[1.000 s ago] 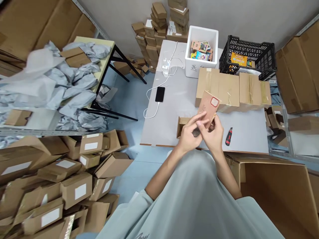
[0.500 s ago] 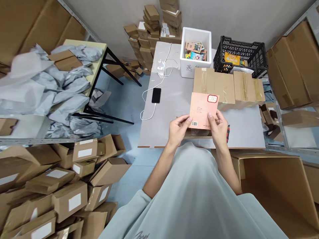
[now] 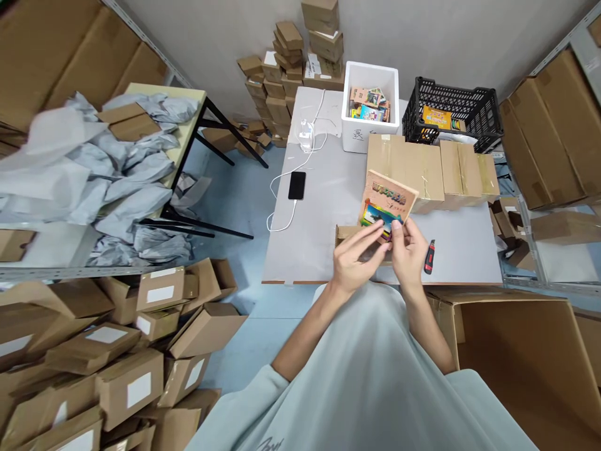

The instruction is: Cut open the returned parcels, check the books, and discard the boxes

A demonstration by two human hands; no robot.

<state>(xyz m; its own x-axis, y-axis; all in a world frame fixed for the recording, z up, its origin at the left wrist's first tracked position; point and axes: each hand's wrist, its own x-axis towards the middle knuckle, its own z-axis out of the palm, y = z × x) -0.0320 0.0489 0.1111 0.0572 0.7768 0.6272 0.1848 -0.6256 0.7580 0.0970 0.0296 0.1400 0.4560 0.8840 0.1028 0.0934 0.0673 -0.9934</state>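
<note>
A small pinkish booklet (image 3: 387,198) with a colourful picture on its cover is held up, tilted, over the near part of the grey table (image 3: 323,250). My right hand (image 3: 408,250) grips its lower right corner between thumb and fingers. My left hand (image 3: 359,258) is beside the booklet's lower edge, fingers stretched out and apart from the thumb, fingertips close to the cover. Below and behind my hands sits a small open cardboard box (image 3: 346,233), partly hidden. A red and black cutter (image 3: 429,257) lies right of my right hand.
Sealed cardboard boxes (image 3: 422,169) stand at the table's right. Behind are a white foam box (image 3: 369,134) with booklets and a black crate (image 3: 453,103). A phone (image 3: 297,185) with its cable lies left. A large open carton (image 3: 521,363) is at the lower right.
The booklet has turned from its plain barcode side to its picture cover and is tilted. My left hand has let go of its left edge and opened.
</note>
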